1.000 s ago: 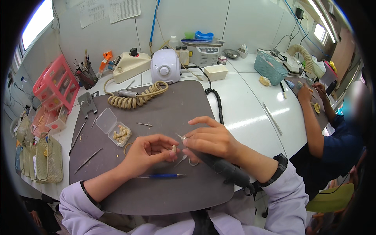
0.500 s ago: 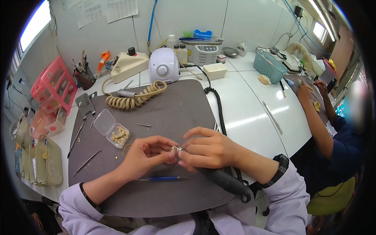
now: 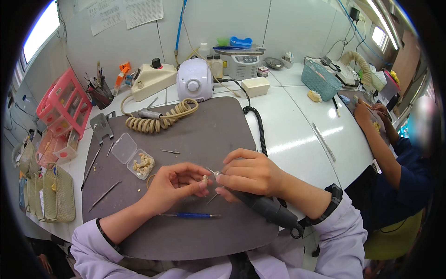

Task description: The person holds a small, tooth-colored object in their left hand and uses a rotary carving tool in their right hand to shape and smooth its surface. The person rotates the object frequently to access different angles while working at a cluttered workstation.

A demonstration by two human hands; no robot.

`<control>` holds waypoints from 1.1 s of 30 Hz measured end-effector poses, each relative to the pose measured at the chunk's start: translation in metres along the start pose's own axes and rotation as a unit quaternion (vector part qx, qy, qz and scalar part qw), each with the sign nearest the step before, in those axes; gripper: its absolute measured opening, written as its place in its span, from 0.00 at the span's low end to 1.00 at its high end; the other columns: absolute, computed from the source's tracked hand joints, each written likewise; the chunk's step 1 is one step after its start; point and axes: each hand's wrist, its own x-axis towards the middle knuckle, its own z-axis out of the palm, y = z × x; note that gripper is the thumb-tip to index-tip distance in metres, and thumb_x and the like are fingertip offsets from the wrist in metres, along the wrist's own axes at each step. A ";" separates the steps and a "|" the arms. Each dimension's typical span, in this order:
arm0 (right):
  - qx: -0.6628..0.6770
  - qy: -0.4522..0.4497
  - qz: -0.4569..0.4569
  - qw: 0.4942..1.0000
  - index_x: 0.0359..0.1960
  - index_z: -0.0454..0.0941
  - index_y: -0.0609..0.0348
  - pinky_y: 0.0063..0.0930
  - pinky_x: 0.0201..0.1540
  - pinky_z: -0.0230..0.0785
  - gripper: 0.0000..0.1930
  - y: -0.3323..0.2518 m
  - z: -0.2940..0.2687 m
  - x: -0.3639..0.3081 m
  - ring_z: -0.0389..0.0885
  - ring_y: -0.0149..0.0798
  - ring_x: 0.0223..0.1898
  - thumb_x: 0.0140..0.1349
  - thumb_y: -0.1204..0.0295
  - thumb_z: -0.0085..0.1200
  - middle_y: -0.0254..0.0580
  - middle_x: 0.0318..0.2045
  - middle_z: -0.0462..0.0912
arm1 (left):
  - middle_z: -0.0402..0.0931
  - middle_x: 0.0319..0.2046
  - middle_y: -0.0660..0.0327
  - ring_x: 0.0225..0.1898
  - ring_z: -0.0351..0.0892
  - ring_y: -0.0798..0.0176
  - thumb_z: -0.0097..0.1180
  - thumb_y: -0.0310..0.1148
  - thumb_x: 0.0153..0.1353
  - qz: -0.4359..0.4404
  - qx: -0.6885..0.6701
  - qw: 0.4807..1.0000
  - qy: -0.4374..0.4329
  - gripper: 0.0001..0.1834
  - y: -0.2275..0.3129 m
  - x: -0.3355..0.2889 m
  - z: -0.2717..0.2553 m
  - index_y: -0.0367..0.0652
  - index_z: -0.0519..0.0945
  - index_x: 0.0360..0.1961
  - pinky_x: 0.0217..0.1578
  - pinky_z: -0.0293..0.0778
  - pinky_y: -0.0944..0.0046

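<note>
My left hand (image 3: 173, 186) is closed, pinching a small cream-coloured artificial tooth (image 3: 205, 179) between thumb and fingertips. Wrapped around a black rotary handpiece (image 3: 267, 210) is my right hand (image 3: 254, 174). The handpiece's thin metal bit (image 3: 211, 171) points toward the tooth, with a small gap between them. Left of my hands, a small clear plastic box (image 3: 124, 148) stands with its lid up, and several cream teeth (image 3: 143, 164) lie in it. A blue pen-like tool (image 3: 193, 215) lies below my hands on the dark grey mat (image 3: 209, 239).
Metal hand tools (image 3: 104, 195) lie on the mat's left. A coiled beige cord (image 3: 160, 122) runs near a white control unit (image 3: 193, 76). Pink drawers (image 3: 65, 102) and mesh baskets (image 3: 59, 195) stand at left. A co-worker (image 3: 395, 162) works at right beside a teal basket (image 3: 320, 80).
My right hand has shifted slightly right, and the handpiece's bit has come away from the tooth. My left hand keeps nearly the same place.
</note>
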 end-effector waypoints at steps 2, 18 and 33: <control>0.009 0.004 0.010 1.000 0.30 0.76 0.61 0.32 0.38 0.75 0.11 0.002 -0.001 -0.001 0.80 0.35 0.26 0.47 0.76 0.66 0.39 0.22 0.79 | 0.79 0.40 0.55 0.40 0.81 0.65 0.56 0.24 0.61 0.005 -0.001 1.000 -0.002 0.15 -0.001 0.001 0.000 0.31 0.74 0.48 0.44 0.78 0.67; 0.019 0.017 0.025 0.999 0.31 0.76 0.59 0.30 0.38 0.74 0.10 0.000 -0.001 0.000 0.78 0.34 0.24 0.49 0.74 0.65 0.36 0.21 0.77 | 0.79 0.40 0.54 0.40 0.81 0.65 0.57 0.24 0.60 -0.011 -0.007 1.000 0.004 0.15 -0.001 -0.001 0.002 0.31 0.74 0.48 0.44 0.78 0.67; 0.024 0.000 0.019 1.000 0.32 0.76 0.61 0.31 0.37 0.75 0.13 -0.001 -0.002 0.000 0.80 0.35 0.25 0.46 0.75 0.67 0.38 0.22 0.79 | 0.79 0.40 0.55 0.40 0.81 0.66 0.57 0.24 0.60 -0.006 -0.007 1.000 0.000 0.15 -0.002 -0.001 0.001 0.32 0.75 0.48 0.44 0.78 0.67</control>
